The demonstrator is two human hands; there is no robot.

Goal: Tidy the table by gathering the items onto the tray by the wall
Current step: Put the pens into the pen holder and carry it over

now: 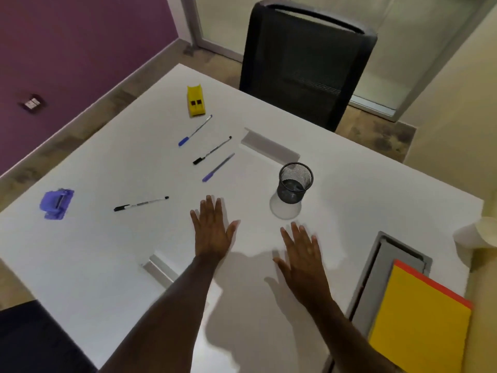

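Black mesh pen cup (295, 183) upright, left hand (212, 232) and right hand (302, 254) flat, fingers spread, empty

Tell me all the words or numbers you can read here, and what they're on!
None can be read.
Black-capped pen: dark print along its white barrel, too small and blurred to read.
Second black-capped pen: any print is too blurred to tell.
Yellow stapler, purple hole punch, mesh pen cup, yellow folder: no writing shows.
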